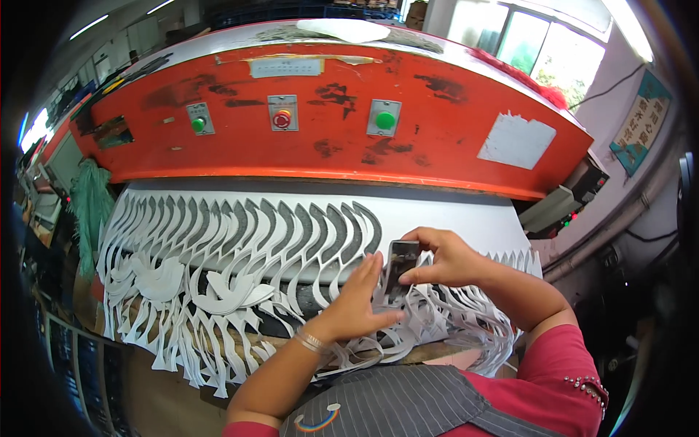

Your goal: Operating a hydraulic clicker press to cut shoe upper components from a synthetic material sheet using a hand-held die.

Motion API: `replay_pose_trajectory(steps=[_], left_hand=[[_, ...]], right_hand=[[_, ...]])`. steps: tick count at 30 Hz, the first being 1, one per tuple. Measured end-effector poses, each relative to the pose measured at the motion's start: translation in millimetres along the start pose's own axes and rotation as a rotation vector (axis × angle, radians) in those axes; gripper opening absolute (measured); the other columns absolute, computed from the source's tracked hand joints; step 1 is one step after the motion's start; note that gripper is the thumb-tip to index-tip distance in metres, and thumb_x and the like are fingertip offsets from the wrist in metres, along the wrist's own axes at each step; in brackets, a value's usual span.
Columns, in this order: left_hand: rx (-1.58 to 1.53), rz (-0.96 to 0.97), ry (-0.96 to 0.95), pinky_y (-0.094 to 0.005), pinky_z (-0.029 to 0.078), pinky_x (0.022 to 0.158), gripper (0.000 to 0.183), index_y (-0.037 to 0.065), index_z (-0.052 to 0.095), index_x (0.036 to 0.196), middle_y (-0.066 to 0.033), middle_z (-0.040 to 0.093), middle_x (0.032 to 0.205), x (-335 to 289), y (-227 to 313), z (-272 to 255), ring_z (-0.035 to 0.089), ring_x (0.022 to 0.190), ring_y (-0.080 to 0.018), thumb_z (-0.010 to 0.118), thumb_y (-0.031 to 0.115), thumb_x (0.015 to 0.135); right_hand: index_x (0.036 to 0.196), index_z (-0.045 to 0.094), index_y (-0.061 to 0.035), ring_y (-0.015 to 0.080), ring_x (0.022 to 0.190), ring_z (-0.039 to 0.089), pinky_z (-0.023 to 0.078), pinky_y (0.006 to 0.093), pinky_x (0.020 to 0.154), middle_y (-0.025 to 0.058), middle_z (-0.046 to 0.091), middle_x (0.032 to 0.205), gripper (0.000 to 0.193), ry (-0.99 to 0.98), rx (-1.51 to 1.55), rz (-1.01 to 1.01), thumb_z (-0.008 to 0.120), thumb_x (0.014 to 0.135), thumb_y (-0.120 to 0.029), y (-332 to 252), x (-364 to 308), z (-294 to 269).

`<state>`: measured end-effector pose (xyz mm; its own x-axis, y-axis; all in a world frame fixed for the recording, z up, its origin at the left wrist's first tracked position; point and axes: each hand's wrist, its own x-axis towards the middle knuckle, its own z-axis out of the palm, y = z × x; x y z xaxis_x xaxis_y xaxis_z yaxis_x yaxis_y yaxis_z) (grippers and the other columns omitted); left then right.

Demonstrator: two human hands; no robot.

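Note:
My right hand (445,258) grips a dark, glossy rectangular thing (403,268) with a pale rim, thumb on its near side and fingers over its top. Its exact kind I cannot make out. Just left of it is my left hand (357,302), open, with fingers stretched forward and thumb apart. Beneath both hands lies a white sheet (459,218) cut into a web of curved strips. Rows of dark grey crescent-shaped gaps or pieces (284,222) run across its left half. Loose white crescent pieces (233,291) are piled near the front left.
A red press machine (444,138) spans the far side, with green buttons (386,120) and a red knob (282,119). White offcut strips (211,357) hang over the table's front edge. Green netting (91,207) hangs at the left; a dark control box (582,182) stands right.

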<state>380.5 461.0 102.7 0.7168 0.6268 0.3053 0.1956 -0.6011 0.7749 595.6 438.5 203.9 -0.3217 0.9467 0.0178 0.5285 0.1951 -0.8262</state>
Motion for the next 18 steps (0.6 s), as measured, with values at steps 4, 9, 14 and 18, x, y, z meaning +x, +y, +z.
replay_pose_trajectory(steps=[4, 9, 14, 18], left_hand=[[-0.432, -0.134, 0.054, -0.0344, 0.044, 0.084, 0.05, 0.003, 0.055, 0.116, -0.0131, 0.058, 0.1, -23.9, 45.0, 6.8, 0.057, 0.094, -0.0257, 0.075, 0.03, 0.079], [-0.654, -0.259, -0.161, -0.0295, 0.046, 0.09, 0.052, 0.002, 0.054, 0.12, -0.0053, 0.062, 0.111, -62.8, 76.4, -5.2, 0.059, 0.101, -0.0136, 0.08, 0.011, 0.076], [-0.603, -0.262, -0.28, -0.029, 0.047, 0.088, 0.056, 0.001, 0.053, 0.119, -0.0071, 0.062, 0.11, -58.4, 81.6, -0.1, 0.059, 0.099, -0.0145, 0.083, 0.014, 0.073], [-0.667, -0.313, -0.035, -0.0288, 0.049, 0.077, 0.042, -0.001, 0.059, 0.106, -0.0085, 0.064, 0.097, -54.6, 102.4, 8.5, 0.062, 0.087, -0.0145, 0.081, 0.015, 0.074]], right_hand=[[0.127, 0.054, -0.0035, 0.0203, 0.106, 0.058, 0.044, 0.0332, 0.093, 0.0117, 0.062, 0.112, 0.059, -0.048, 0.169, -0.134, 0.078, 0.079, -0.025, 9.8, -34.6, 21.5], [0.139, 0.039, -0.0052, 0.0334, 0.125, 0.046, 0.038, 0.0396, 0.103, 0.0201, 0.045, 0.136, 0.059, -0.17, 0.176, -0.552, 0.065, 0.089, -0.021, 17.2, -64.2, 47.9], [0.124, 0.048, -0.0022, 0.0315, 0.093, 0.063, 0.05, 0.0368, 0.079, 0.0187, 0.061, 0.104, 0.048, -0.316, 0.297, -0.177, 0.066, 0.083, -0.018, 1.3, -78.4, 57.6], [0.115, 0.054, -0.0012, 0.0333, 0.089, 0.064, 0.051, 0.0374, 0.076, 0.0185, 0.062, 0.101, 0.039, -0.215, 0.291, -0.168, 0.065, 0.08, -0.015, 8.6, -78.2, 63.1]])
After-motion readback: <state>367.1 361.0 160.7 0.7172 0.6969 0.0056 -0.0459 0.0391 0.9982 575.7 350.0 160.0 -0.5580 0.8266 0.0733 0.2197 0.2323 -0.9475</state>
